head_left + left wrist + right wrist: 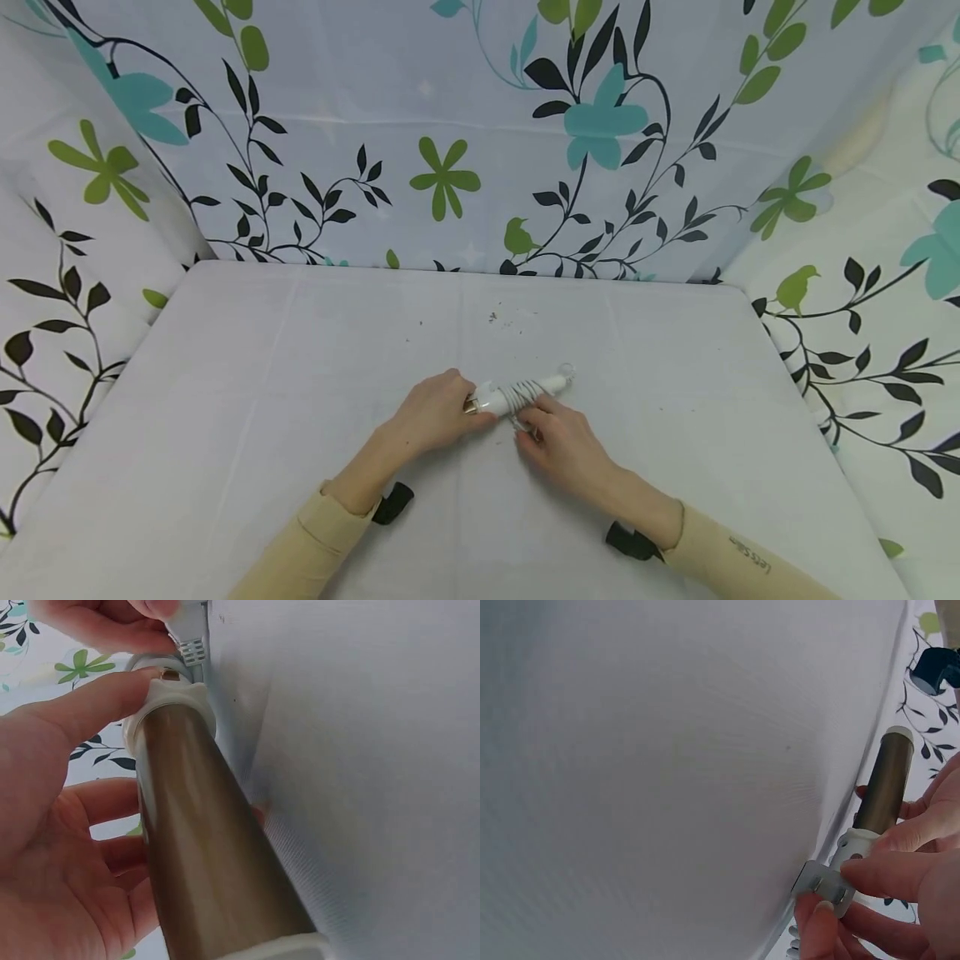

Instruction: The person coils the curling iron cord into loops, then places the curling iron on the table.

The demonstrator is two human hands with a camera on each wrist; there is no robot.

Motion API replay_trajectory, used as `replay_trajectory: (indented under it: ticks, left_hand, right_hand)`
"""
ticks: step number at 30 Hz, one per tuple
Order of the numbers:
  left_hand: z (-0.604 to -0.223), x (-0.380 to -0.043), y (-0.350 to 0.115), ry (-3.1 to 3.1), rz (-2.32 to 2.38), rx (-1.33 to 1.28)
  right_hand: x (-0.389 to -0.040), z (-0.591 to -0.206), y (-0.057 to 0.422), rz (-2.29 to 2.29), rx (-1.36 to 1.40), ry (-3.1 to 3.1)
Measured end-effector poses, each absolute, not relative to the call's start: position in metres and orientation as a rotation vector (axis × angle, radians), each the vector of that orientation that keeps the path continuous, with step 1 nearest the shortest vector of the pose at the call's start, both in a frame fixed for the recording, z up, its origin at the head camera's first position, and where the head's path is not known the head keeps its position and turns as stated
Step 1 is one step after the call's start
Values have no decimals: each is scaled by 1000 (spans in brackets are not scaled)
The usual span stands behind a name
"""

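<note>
A curling iron with a white handle (pixel 491 402) and a brown-gold barrel (pixel 206 840) is held above the white table, its cord (pixel 520 395) wound round the handle. My left hand (pixel 435 412) grips it around the barrel end, with the thumb near the white collar (pixel 176 697) in the left wrist view. My right hand (pixel 566 446) pinches the cord's flat two-prong plug (pixel 823 886) beside the handle. In the right wrist view the plug's prongs face the camera. In the head view the left hand covers most of the barrel.
The white-covered table (pixel 300 358) spreads around both hands. Small brown specks (pixel 492 317) lie on it beyond the iron. A patterned curtain (pixel 450 125) with leaves and flowers hangs behind and at the sides. Black straps (pixel 393 503) show at both wrists.
</note>
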State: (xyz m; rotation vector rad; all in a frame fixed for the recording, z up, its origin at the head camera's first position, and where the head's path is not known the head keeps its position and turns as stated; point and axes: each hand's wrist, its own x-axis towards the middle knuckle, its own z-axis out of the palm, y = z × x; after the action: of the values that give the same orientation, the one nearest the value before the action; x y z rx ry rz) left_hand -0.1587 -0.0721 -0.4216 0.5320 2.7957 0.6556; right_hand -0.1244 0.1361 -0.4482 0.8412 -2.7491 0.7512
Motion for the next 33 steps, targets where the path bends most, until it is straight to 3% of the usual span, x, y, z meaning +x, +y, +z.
replay_trajectory:
  ticks: [33]
  left_hand:
    - [-430,-149,-71,3045,140,658]
  right_hand:
    - [-118,-446,140,478,939,-2810]
